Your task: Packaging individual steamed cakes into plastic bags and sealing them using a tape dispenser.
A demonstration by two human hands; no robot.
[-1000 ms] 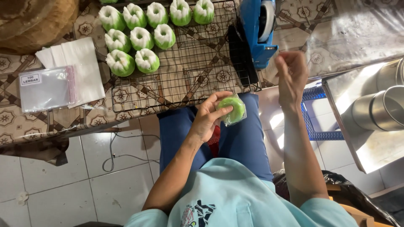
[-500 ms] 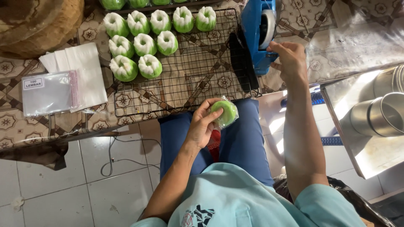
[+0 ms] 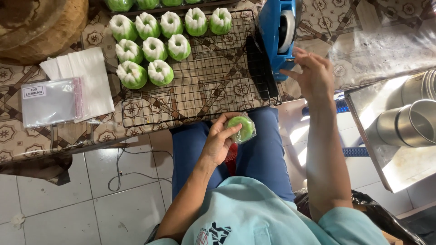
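Observation:
My left hand (image 3: 219,140) grips a green cake wrapped in a clear plastic bag (image 3: 242,128), held above my lap in blue trousers. My right hand (image 3: 312,74) reaches up to a blue tape dispenser (image 3: 278,32) at the table edge, fingers spread and touching its lower end. On the black wire cooling rack (image 3: 213,86) stand several green and white ring-shaped cakes (image 3: 154,49) in rows at its far left part.
A stack of clear plastic bags (image 3: 49,101) lies on white paper sheets (image 3: 91,77) left of the rack, on a patterned tablecloth (image 3: 13,136). Steel pots (image 3: 408,122) sit on a metal surface at the right. A woven basket (image 3: 36,22) is top left. A cable (image 3: 122,170) lies on the tiled floor.
My right hand moved up from beside my lap to the tape dispenser. My left hand turned the wrapped cake slightly and stayed over my lap.

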